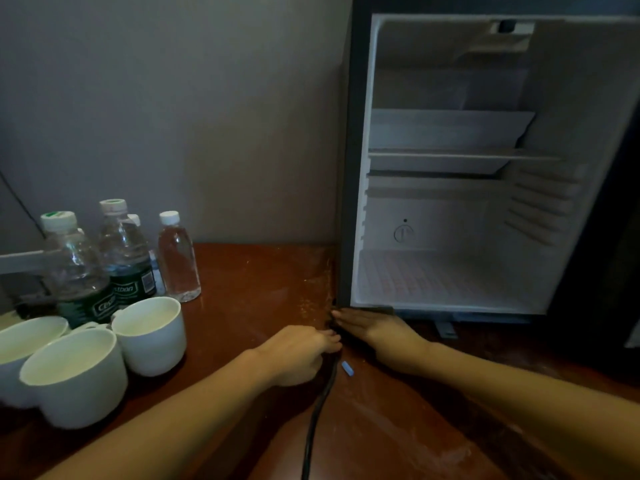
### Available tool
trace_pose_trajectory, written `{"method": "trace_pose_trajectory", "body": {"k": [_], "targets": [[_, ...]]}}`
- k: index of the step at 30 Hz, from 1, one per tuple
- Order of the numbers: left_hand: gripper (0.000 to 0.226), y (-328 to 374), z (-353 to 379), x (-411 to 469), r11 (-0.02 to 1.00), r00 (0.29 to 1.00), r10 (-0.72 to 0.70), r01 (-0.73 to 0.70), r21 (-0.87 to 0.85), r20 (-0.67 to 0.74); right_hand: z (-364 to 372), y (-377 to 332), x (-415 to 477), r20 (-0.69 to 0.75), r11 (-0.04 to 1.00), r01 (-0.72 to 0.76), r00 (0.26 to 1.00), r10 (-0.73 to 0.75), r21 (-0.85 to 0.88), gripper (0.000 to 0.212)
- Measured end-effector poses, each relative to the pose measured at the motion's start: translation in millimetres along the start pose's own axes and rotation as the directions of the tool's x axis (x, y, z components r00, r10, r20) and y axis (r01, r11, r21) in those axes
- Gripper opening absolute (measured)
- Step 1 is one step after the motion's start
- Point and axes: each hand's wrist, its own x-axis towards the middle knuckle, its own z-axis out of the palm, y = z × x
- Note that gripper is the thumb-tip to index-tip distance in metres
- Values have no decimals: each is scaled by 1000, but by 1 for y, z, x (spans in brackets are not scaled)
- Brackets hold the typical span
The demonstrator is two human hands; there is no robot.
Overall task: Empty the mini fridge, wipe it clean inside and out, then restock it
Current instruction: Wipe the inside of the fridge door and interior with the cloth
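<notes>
Head view: mini fridge point(354, 168) stands on the right end of the brown surface point(249, 278), door out of frame, white interior bare, one shelf point(450, 154) across the middle.

Left hand point(299, 353) is at the fridge's front-left bottom corner, fingers curled round a black cable point(318, 410) that runs from that corner toward the near edge of the frame.

Right hand point(381, 329) lies flat just beside it, fingers straight and pressed together, pointing left along the fridge's bottom front edge and touching it.

A small blue piece point(347, 368) lies on the surface between the two wrists; can't tell what it is.

Water bottles point(124, 251) are upright in a cluster at far left by the wall, caps on. Three white cups point(74, 375) are just in front of them, touching each other, well apart from the fridge.
</notes>
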Motion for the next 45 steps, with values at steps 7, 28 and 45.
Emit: {"method": "trace_pose_trajectory", "body": {"k": [7,28,45], "targets": [[57,2,2,-7,998,998,-58,58,-32,1,-28,-8,-3,97,928,-245,969,227,280,62],[47,9,-1,10,991,991,-124,120,-61,-55,-23,-19,-4,65,953,-240,971,231,188,54],[47,13,5,5,991,985,-125,118,-67,-122,-25,-19,-7,73,963,-241,970,234,117,52]]}}
